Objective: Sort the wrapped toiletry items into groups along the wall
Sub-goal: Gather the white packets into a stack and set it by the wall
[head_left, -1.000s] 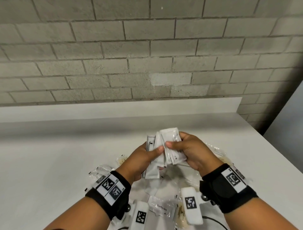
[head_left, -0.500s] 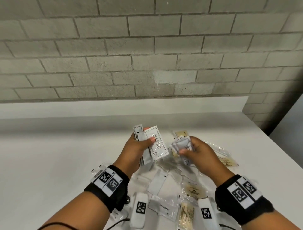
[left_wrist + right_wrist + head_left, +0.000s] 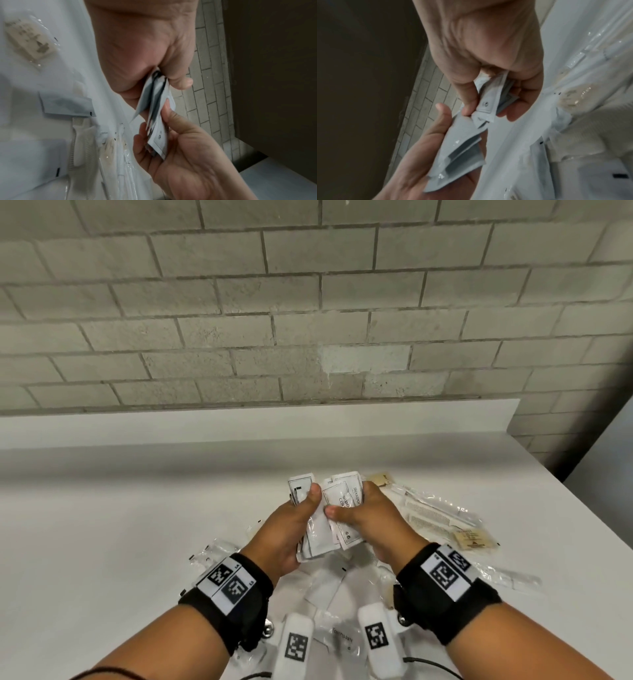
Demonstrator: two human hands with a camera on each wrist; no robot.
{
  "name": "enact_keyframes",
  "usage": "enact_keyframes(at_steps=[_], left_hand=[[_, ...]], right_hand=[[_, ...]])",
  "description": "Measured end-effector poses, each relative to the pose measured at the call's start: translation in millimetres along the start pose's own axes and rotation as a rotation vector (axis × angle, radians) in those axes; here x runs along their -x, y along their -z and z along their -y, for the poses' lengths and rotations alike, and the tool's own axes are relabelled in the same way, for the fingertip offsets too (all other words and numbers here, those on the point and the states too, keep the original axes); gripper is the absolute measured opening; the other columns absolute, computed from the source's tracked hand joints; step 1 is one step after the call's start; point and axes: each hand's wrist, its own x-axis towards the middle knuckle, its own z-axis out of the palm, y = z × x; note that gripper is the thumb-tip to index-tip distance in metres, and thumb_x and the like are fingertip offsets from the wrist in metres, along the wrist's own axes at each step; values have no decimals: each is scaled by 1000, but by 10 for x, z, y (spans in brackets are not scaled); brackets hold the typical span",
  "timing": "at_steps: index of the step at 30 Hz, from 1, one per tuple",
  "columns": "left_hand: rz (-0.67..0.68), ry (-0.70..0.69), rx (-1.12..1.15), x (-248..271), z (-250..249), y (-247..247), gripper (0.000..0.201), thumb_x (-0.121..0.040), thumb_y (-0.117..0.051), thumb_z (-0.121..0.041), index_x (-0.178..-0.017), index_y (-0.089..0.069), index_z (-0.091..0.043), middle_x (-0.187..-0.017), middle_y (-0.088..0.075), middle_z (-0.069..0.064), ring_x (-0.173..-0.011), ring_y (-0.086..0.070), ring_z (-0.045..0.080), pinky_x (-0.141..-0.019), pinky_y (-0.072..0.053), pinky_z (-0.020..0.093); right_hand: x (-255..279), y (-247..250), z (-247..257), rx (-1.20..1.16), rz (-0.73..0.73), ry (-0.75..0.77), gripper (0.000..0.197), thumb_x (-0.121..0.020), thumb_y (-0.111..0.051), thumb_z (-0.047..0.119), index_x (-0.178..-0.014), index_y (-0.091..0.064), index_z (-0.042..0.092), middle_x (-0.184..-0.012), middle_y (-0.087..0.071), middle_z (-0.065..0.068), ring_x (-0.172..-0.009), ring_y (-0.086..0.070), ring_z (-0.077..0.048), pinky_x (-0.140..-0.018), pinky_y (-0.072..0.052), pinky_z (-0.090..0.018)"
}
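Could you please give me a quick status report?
Left hand and right hand both grip white sachets. Nothing sorted along the wall. Path clear.

Even, soft overhead light in the head view; faint shadow band along the white matte tabletop (image 3: 137, 508) under the grey brick wall (image 3: 308, 302). Bowed mortar lines toward edges. Dim, motion-blurred wrist views; glare specks on clear plastic wrappers (image 3: 583, 44).

Utility or back-of-house workroom: painted grey block wall (image 3: 308, 302), plain white countertop (image 3: 120, 525) with a raised backsplash (image 3: 239, 422), loose wrapped hotel-type toiletry packets (image 3: 442, 518)
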Motion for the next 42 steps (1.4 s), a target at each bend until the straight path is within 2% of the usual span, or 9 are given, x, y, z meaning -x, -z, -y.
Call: enact_keyframes(at_steps=[2,7,12,19,23,27,31,36,42], left_hand=[[17,36,7,13,18,8,52,-85,-59,-40,-119,-63,0,-115,-67,24,-104,-66,37,-84,-57,45],[-20,20,38,-10,-2,57,26,-89,-54,1,-113,-64,-3,-103,-72,17,-87,-72,27,-68,-60,37],[-82,-94,-58,-19,-25,35,31,-86,-66,-12,-114,-65,1,-107,-69,25,-89,-70,38,-61,-57,39],[-94,-111,-229,-31,2,-9,55,-74,-59,-60,-103,-72,-15,-100,-74,16,-90,-71,33,-77,-55,39],[-111,-50,-160,-36,-84,75,54,-85,-55,-54,-106,-65,-4,-88,-71,13,-73,-68,23,-65,-55,29],[-1,-13,16,7,-177,97,18,-83,-66,-10,-100,-66,-5,-87,-68,13,-64,-63,18,-55,-52,24],[-91,-158,22,-31,-210,121,35,-84,-61,6,-118,-62,0,-96,-73,15,-68,-67,22,-60,-53,29],[-191,-249,16,-80,-175,210,37,-85,-62,6,-121,-59,2,-107,-68,23,-66,-59,23,-51,-49,25],[-54,-152,-280,-50,-181,144,26,-84,-63,5,-110,-63,0,-100,-70,20,-73,-68,24,-62,-53,29]], right_hand=[[-68,-19,-87,60,-17,0,103,-31,-91,54,-119,-54,17,-116,-68,-5,-105,-67,-26,-92,-54,-49],[33,109,98,-113,-151,22,32,-80,-75,14,-107,-58,13,-101,-70,-10,-85,-70,-27,-66,-58,-38],[162,137,146,-320,158,-65,34,-75,-72,-5,-108,-65,0,-98,-73,-19,-85,-71,-33,-80,-57,-45],[213,40,171,-307,54,-8,31,-72,-70,-15,-101,-67,-3,-87,-75,-16,-73,-73,-28,-62,-59,-31],[130,160,168,174,-201,561,16,-76,-72,-2,-82,-70,13,-85,-64,-4,-77,-63,-14,-67,-49,-23],[55,344,83,883,-236,1144,25,-78,-59,33,-81,-77,16,-74,-55,-4,-73,-51,-21,-64,-42,-33],[59,411,-66,836,-193,1018,24,-79,-58,20,-95,-75,15,-81,-56,-4,-75,-54,-23,-65,-45,-31],[131,518,-7,224,-113,286,18,-86,-69,18,-96,-63,33,-97,-68,6,-92,-67,-15,-76,-52,-28],[60,527,417,-56,128,240,18,-84,-67,15,-101,-67,19,-96,-74,-7,-92,-69,-26,-85,-55,-42]])
